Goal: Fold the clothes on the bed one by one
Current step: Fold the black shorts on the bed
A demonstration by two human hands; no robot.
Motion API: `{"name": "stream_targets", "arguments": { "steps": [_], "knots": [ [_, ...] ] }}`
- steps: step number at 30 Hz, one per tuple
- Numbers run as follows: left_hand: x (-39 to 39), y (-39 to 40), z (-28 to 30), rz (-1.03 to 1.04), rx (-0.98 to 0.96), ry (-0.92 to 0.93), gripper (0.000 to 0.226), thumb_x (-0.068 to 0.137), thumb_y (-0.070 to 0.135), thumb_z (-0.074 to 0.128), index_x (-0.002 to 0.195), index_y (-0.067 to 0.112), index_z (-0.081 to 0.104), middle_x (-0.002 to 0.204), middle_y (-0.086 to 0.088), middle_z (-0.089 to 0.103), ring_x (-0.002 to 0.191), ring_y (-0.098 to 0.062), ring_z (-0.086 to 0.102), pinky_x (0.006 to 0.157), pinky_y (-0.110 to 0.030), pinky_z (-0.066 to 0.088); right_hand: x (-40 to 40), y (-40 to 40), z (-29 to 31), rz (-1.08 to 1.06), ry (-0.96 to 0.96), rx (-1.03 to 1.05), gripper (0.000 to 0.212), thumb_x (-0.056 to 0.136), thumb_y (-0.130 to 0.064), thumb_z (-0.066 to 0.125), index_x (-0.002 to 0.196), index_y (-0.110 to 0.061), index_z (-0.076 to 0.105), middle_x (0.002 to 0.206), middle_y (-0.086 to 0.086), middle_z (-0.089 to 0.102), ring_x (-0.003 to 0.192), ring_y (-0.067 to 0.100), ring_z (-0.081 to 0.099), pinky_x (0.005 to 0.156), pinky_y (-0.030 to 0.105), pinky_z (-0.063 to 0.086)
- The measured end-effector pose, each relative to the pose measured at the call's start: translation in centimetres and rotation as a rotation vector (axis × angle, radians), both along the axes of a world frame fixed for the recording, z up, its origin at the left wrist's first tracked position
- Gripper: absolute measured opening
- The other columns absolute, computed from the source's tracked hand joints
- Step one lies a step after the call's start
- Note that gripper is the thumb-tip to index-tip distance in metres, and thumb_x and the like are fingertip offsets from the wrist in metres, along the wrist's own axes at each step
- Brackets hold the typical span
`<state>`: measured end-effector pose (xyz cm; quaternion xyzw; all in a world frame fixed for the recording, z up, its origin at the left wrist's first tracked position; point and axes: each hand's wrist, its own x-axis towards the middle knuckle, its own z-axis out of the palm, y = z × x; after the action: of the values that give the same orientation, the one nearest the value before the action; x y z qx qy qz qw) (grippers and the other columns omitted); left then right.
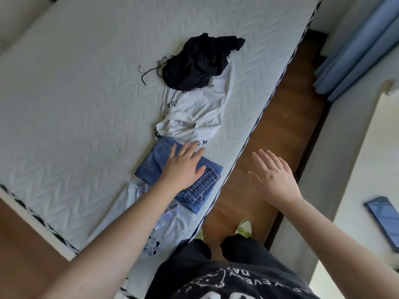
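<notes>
A person's flat left hand (183,165) is pressing folded jeans (172,169) on the bed (75,104), right hand (274,178) hovering open, while a white shirt (194,113) and black garment (198,63) are lying unfolded.

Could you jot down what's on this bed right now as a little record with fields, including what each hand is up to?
surface: white quilted mattress
folded item: blue denim jeans, near the bed's edge
unfolded items: crumpled white printed T-shirt; rumpled black garment with loose drawstrings, partly lying on the T-shirt
under the jeans: pale blue garment with a cartoon print
left hand: flat on the jeans, fingers straight
right hand: open, in the air over the wooden floor, holding nothing
</notes>
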<state>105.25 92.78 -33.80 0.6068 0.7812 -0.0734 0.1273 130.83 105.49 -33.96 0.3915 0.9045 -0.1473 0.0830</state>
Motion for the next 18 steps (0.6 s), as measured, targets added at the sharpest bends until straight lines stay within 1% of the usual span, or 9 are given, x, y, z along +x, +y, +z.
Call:
{"name": "stream_targets", "arguments": {
  "steps": [3, 8, 12, 15, 18],
  "knots": [
    [2.3, 1.9, 2.9, 0.012, 0.002, -0.001, 0.062, 0.099, 0.052, 0.031, 0.154, 0.026, 0.02, 0.163, -0.002, 0.009, 0.15, -0.02, 0.005, 0.12, -0.052, 0.007, 0.8, 1.7, 2.6, -0.014, 0.058, 0.026, 0.06, 0.102, -0.05, 0.031, 0.155, -0.023, 0.023, 0.161, 0.002, 0.025, 0.151, 0.021, 0.015, 0.122, 0.041, 0.01],
    [5.1, 5.4, 6.5, 0.038, 0.095, 0.048, 0.062, 0.097, 0.054, 0.032, 0.153, 0.027, 0.023, 0.162, -0.002, 0.015, 0.15, -0.018, 0.008, 0.12, -0.05, 0.006, 2.4, 4.8, 5.9, 0.005, 0.102, 0.086, 0.063, 0.1, -0.052, 0.024, 0.155, -0.022, 0.025, 0.16, 0.003, 0.027, 0.15, 0.023, 0.018, 0.122, 0.043, 0.012],
    [6.3, 7.1, 8.6, 0.031, 0.17, 0.063, 0.063, 0.095, 0.056, 0.029, 0.151, 0.028, 0.027, 0.161, -0.001, 0.02, 0.149, -0.018, 0.012, 0.119, -0.05, 0.006, 2.9, 7.1, 7.2, -0.003, 0.123, 0.109, 0.06, 0.101, -0.049, 0.031, 0.154, -0.022, 0.026, 0.16, 0.004, 0.029, 0.15, 0.024, 0.02, 0.122, 0.044, 0.014],
    [5.5, 8.3, 10.0, 0.057, 0.188, 0.033, 0.066, 0.092, 0.059, 0.021, 0.152, 0.03, 0.024, 0.162, 0.003, 0.018, 0.149, -0.016, 0.009, 0.119, -0.049, 0.008, 2.1, 9.0, 7.9, 0.003, 0.142, 0.131, 0.059, 0.101, -0.048, 0.034, 0.154, -0.022, 0.028, 0.159, 0.005, 0.031, 0.149, 0.024, 0.022, 0.121, 0.044, 0.015],
    [3.4, 9.4, 10.5, 0.109, 0.239, -0.002, 0.063, 0.095, 0.057, 0.031, 0.151, 0.031, 0.027, 0.161, 0.004, 0.02, 0.149, -0.016, 0.012, 0.12, -0.048, 0.01, 0.3, 11.4, 8.3, 0.021, 0.147, 0.15, 0.058, 0.1, -0.047, 0.038, 0.153, -0.021, 0.032, 0.157, 0.005, 0.035, 0.148, 0.026, 0.026, 0.12, 0.044, 0.017]
  ]
}}
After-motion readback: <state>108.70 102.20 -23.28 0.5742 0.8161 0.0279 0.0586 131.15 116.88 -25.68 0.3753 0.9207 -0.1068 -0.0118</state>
